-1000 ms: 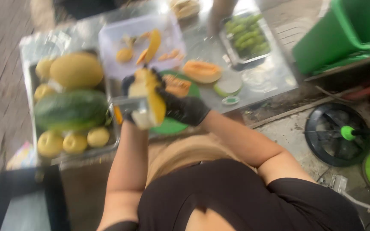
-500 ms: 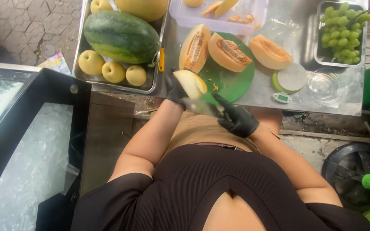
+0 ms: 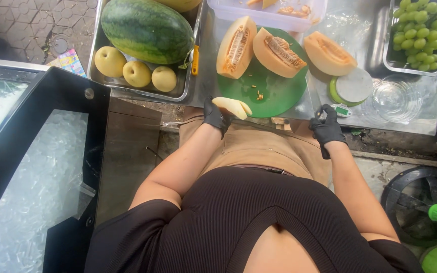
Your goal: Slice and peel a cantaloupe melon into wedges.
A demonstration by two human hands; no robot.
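At the steel counter (image 3: 299,108), left hand (image 3: 214,116) grips melon slice (image 3: 232,106).

Steel counter (image 3: 206,76): trays, green board (image 3: 274,93).

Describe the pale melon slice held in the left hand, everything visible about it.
The pale yellow melon slice is a curved wedge with creamy, smooth-looking flesh and no seeds visible on it. It lies roughly level, its pointed end toward the round green cutting board, whose near edge it overlaps in the head view. The black-gloved left hand grips its near end; nothing else appears to touch it. The black-gloved right hand is apart from it.
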